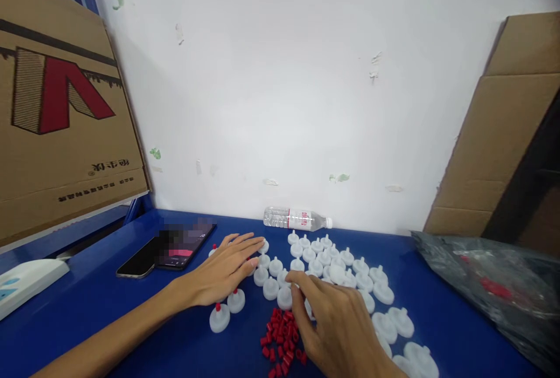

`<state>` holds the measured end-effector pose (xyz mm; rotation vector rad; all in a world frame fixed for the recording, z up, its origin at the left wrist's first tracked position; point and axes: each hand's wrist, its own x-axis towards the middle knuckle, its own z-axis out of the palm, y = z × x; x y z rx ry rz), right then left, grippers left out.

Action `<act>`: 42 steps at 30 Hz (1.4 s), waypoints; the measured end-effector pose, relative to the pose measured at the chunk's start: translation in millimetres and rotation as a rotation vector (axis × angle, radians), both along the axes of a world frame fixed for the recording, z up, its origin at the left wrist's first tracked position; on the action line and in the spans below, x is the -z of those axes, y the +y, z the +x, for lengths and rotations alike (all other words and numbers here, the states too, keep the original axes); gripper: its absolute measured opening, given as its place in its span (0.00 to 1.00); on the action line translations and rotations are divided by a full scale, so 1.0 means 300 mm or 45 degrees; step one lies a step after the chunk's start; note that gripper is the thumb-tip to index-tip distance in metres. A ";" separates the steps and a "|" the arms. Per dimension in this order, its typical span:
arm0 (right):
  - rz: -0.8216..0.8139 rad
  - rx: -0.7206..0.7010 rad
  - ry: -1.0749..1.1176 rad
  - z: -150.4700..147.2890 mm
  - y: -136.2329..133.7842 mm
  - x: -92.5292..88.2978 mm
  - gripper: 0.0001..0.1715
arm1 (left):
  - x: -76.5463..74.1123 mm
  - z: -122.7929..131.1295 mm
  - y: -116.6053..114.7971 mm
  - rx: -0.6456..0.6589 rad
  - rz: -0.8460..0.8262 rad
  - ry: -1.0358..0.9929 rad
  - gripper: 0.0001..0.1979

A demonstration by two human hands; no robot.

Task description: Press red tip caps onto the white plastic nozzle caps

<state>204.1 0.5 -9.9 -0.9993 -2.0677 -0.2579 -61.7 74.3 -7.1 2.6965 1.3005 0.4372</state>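
Note:
My left hand stretches flat, fingers extended, over several white round caps with nozzles; some of them are partly hidden beneath it. Close to its wrist stand white caps with red tips, one upright cap and another red-tipped cap. My right hand is curled, with thumb and index finger drawn together above the white caps in the middle. What lies between these fingertips, if anything, I cannot make out. Just left of that hand is a pile of small red tubular caps. Many plain white nozzle caps spread behind and right of it.
A clear plastic bottle lies against the white wall. Two phones, a black phone and a lit phone, rest on the blue table. A cardboard box stands left; a grey plastic bag lies right.

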 end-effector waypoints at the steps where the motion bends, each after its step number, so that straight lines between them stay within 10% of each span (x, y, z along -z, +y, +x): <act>1: 0.000 0.004 0.000 0.000 0.000 0.000 0.15 | -0.003 0.001 -0.002 0.000 -0.005 -0.002 0.25; 23: 0.021 0.070 -0.016 0.007 0.013 -0.007 0.15 | -0.059 0.007 -0.020 -0.044 0.064 -0.194 0.26; 31: -0.002 0.037 -0.014 0.007 0.013 -0.014 0.18 | -0.068 0.098 -0.129 0.231 0.465 -0.800 0.11; 42: -0.003 -0.169 -0.046 0.010 0.007 -0.016 0.17 | -0.039 0.133 -0.207 0.476 0.539 -0.696 0.17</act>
